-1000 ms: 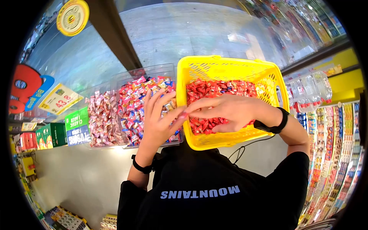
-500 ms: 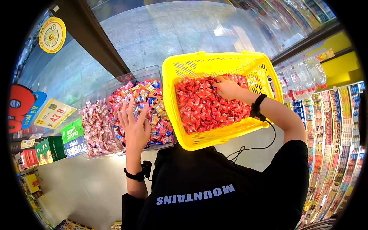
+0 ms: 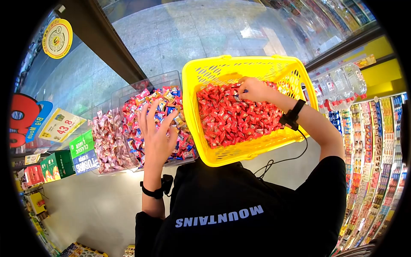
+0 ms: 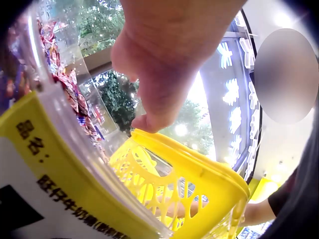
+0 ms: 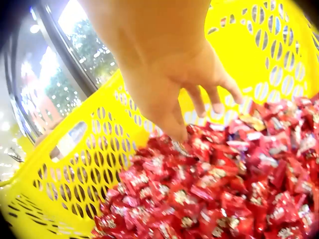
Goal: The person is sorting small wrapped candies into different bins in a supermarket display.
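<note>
My right hand (image 3: 253, 91) is inside the yellow basket (image 3: 246, 159), low over a thick layer of red-wrapped candies (image 3: 235, 122). A small dark-blue candy (image 3: 245, 91) shows between its thumb and fingertips in the head view. In the right wrist view the fingers of the right hand (image 5: 184, 84) bend down toward the red candies (image 5: 199, 189). My left hand (image 3: 156, 136) hovers over a clear bin of mixed-colour candies (image 3: 132, 107), its fingers spread and loosely bent, holding nothing. The left wrist view shows that hand (image 4: 159, 74) above the basket's rim (image 4: 189, 154).
A second clear bin with pale pink candies (image 3: 107, 141) adjoins on the left. Price sign (image 3: 61, 126), beer carton (image 3: 83, 152) and green box (image 3: 58, 166) stand farther left. Large water bottles (image 3: 338, 88) lie right of the basket. Stocked shelves (image 3: 376, 162) run along the right; glass rises behind.
The right hand moved from the basket's left rim, near the left hand, to the basket's back middle, then slightly toward me. The left hand drew back over the mixed candies.
</note>
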The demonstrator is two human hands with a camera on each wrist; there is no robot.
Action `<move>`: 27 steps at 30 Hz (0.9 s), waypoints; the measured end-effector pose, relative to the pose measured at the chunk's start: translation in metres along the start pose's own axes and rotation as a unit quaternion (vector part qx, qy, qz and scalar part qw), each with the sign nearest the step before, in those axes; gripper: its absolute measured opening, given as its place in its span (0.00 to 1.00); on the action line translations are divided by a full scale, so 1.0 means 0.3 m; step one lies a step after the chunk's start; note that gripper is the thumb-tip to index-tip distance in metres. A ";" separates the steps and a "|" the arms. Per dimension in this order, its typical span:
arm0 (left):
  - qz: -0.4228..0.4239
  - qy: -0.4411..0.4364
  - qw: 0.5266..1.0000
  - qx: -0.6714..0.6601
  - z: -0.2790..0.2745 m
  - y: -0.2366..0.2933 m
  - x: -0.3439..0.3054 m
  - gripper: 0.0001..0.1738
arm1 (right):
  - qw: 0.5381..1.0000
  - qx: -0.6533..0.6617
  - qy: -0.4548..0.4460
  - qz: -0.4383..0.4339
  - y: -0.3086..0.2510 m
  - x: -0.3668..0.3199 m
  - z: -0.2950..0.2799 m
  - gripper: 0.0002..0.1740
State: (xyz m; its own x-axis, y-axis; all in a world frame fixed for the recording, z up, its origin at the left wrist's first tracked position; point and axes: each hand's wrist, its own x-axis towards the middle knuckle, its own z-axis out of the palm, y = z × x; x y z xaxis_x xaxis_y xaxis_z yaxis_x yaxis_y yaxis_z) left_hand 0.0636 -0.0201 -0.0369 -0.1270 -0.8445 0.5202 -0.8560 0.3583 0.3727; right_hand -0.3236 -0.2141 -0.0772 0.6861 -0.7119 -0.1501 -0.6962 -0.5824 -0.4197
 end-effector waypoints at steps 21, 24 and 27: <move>-0.066 0.014 0.997 0.022 0.011 -0.034 -0.046 0.15 | 0.998 0.007 -0.055 -0.033 -0.315 0.039 0.019 0.19; -0.097 -0.020 0.993 0.058 0.015 -0.071 -0.096 0.19 | 0.997 -0.033 -0.063 0.000 -0.247 0.088 0.156 0.19; -0.119 -0.031 0.990 0.065 0.020 -0.085 -0.127 0.25 | 0.998 -0.066 0.007 0.019 -0.213 0.114 0.264 0.19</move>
State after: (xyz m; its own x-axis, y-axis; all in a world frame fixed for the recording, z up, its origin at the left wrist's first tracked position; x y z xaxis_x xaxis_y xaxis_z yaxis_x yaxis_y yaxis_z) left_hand 0.0874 0.0004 -0.0708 0.0586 -0.9232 0.3798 -0.9223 0.0956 0.3746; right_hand -0.2389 -0.1701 -0.1263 0.6562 -0.7395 -0.1500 -0.7439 -0.6007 -0.2928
